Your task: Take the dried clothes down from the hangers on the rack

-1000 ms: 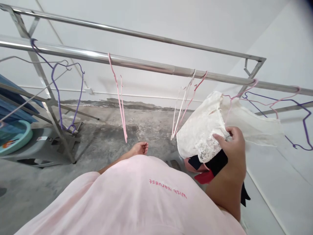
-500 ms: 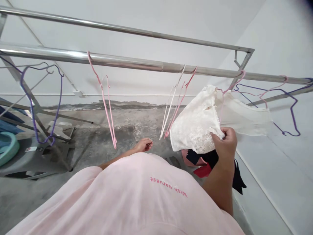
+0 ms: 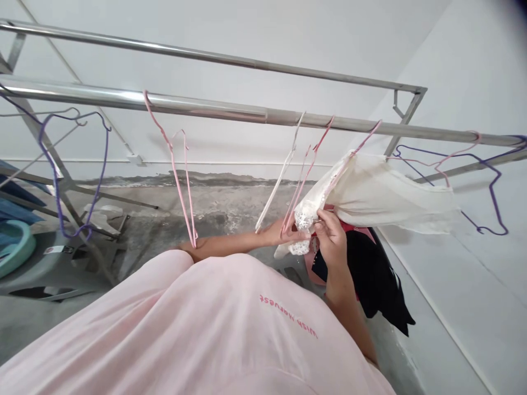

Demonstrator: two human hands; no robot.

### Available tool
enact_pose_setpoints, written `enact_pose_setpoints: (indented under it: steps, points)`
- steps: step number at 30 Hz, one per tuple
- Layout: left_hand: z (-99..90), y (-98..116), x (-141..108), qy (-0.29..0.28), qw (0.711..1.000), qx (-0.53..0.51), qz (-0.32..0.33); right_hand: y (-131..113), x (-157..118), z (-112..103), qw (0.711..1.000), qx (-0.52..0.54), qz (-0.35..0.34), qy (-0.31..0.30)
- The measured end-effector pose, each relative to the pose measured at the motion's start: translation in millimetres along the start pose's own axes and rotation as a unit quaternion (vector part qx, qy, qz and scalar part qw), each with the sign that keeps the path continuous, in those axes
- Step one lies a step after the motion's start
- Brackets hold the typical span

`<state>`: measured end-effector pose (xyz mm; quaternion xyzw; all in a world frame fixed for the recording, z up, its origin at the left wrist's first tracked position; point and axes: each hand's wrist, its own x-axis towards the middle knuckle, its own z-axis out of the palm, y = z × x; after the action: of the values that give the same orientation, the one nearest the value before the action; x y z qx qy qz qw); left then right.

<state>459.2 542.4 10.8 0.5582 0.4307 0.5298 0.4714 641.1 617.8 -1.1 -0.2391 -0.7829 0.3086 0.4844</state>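
Shirt of yours filled the near view. Beyond it, your right hand and left hand pinched the lace hem of the garment, which hung on a hanger from the rail.

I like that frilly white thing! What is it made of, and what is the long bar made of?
The white garment looks like thin, soft fabric with a lace edge: patterned trim shows where both hands, left and right, pinch it. The bar looks like polished metal, probably steel: silvery with bright reflections.
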Motion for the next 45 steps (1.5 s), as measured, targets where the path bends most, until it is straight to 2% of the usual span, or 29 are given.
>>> enact_pose_setpoints:
  steps: [2, 5, 8, 12, 16, 19, 21, 24, 27, 29, 32, 35, 36, 38, 41, 45]
  points:
    - [1.4, 4, 2, -0.006, 0.991, 0.129, 0.036, 0, 3, -2, 1.000, -0.004, -0.005, -0.006]
    - [0.1, 4, -2, 0.035, 0.952, 0.305, 0.010, -2, 10, -5, 1.000, -0.016, -0.001, -0.016]
    - [-0.2, 5, -11, 0.040, 0.913, 0.405, 0.002, -9, 15, 0, 0.999, -0.037, 0.012, 0.004]
    - [2.5, 6, -23, 0.006, 0.877, 0.480, -0.017, -20, 14, 10, 0.999, -0.026, 0.042, 0.022]
    - [3.1, 2, -33, -0.046, 0.842, 0.537, -0.031, -29, 10, 14, 0.999, 0.025, 0.033, -0.025]
    - [2.7, -3, -41, -0.091, 0.821, 0.562, -0.026, -38, 6, 14, 0.999, -0.027, 0.015, -0.037]
    - [3.1, -7, -46, -0.120, 0.819, 0.561, -0.016, -44, 4, 14, 0.996, -0.082, 0.002, -0.038]
    - [4.2, -12, -52, -0.137, 0.822, 0.553, 0.003, -53, -1, 16, 0.987, -0.144, -0.050, -0.043]
    - [4.8, -16, -55, -0.139, 0.837, 0.529, 0.021, -58, -6, 21, 0.970, -0.194, -0.144, -0.017]
    - [4.4, -17, -57, -0.134, 0.860, 0.491, 0.030, -59, -10, 24, 0.957, -0.215, -0.194, 0.014]
    - [3.3, -14, -59, -0.118, 0.923, 0.365, 0.038, -58, -16, 25, 0.949, -0.214, -0.227, 0.048]
    - [4.4, -10, -56, -0.108, 0.985, 0.132, -0.003, -56, -22, 22, 0.956, -0.186, -0.224, 0.042]
    - [5.8, -8, -53, -0.095, 0.994, 0.050, -0.033, -57, -24, 21, 0.958, -0.180, -0.219, 0.038]
    - [10.0, -5, -46, -0.052, 0.991, -0.077, -0.100, -57, -28, 19, 0.961, -0.174, -0.212, 0.032]
    - [17.3, -1, -34, -0.022, 0.979, -0.142, -0.143, -56, -35, 19, 0.968, -0.161, -0.190, 0.028]
    - [23.6, 9, -27, -0.034, 0.985, -0.136, -0.104, -46, -49, 21, 0.982, -0.164, -0.091, -0.007]
